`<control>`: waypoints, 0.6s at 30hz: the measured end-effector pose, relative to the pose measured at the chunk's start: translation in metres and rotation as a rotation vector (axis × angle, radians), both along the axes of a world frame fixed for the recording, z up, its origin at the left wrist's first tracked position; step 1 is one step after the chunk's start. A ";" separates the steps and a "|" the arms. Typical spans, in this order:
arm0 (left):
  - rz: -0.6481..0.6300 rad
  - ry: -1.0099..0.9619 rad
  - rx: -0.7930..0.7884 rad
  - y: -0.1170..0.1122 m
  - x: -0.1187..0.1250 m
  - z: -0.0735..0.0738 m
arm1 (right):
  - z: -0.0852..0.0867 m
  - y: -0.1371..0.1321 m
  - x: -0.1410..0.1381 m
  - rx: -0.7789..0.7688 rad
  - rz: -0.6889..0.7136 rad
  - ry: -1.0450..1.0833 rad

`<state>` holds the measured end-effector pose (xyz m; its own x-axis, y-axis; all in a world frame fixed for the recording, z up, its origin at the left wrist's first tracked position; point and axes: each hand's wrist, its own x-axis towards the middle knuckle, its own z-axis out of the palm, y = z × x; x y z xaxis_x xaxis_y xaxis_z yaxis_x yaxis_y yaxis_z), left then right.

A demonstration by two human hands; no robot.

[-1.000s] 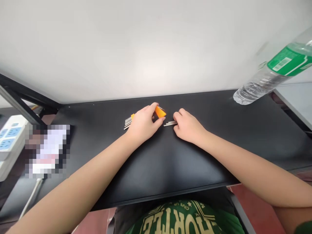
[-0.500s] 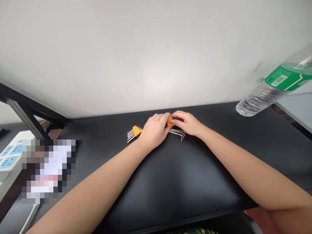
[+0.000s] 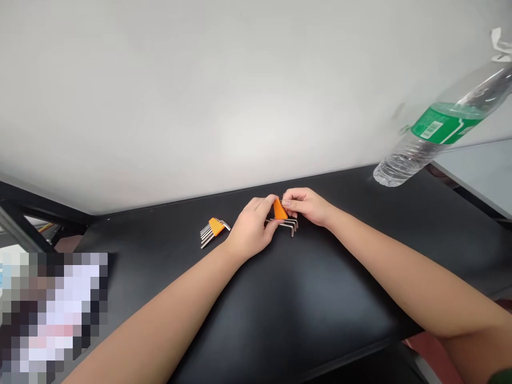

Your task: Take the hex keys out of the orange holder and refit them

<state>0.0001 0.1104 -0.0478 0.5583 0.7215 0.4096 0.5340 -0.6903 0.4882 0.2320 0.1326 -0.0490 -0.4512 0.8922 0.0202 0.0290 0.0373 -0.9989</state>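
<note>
An orange holder (image 3: 279, 209) is held at the centre of the frame, just above the black worktop (image 3: 288, 298). It is pinched by the left hand (image 3: 252, 230), whose grip is closed on its lower left side with thumb and fingers. The right hand (image 3: 307, 206) is set against the upper right side of the same holder, its fingertips pressed together on a thin key at the holder's top edge; whether that key is seated in the holder cannot be told. Several loose hex keys (image 3: 288, 224) are laid on the worktop directly below and to the right of the holder, touching one another, with their short bent ends turned toward the lower edge of the frame.

A second orange holder (image 3: 215, 226) is laid on the worktop to the left of centre, well apart from the hands. A row of hex keys is carried in it, their shafts fanned out toward the lower left.

A clear plastic bottle (image 3: 436, 133) with a green label is seen at the upper right of the frame, standing at the far right of the worktop. No liquid level can be made out in it. A pixelated block (image 3: 48, 309) is located at the lower left of the frame. A pale wall (image 3: 200, 90) fills the upper half.
</note>
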 end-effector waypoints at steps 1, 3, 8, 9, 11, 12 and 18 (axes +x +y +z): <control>0.018 -0.001 0.004 0.001 -0.001 -0.001 | 0.000 -0.001 0.000 -0.004 -0.024 0.018; 0.060 0.005 0.023 0.003 -0.002 -0.003 | 0.001 -0.003 0.001 -0.015 -0.079 0.029; 0.100 0.075 0.059 0.004 -0.002 -0.005 | 0.011 -0.019 -0.005 -0.055 -0.262 0.011; 0.099 0.091 0.061 0.003 -0.002 -0.005 | 0.013 -0.023 -0.007 -0.074 -0.298 0.016; 0.099 0.126 0.056 0.001 0.000 -0.002 | 0.015 -0.029 -0.010 -0.117 -0.346 0.033; 0.097 0.142 0.051 0.000 0.000 -0.001 | 0.015 -0.032 -0.011 -0.135 -0.358 0.042; 0.073 0.206 0.038 -0.003 0.002 0.006 | 0.017 -0.037 -0.005 -0.137 -0.345 0.055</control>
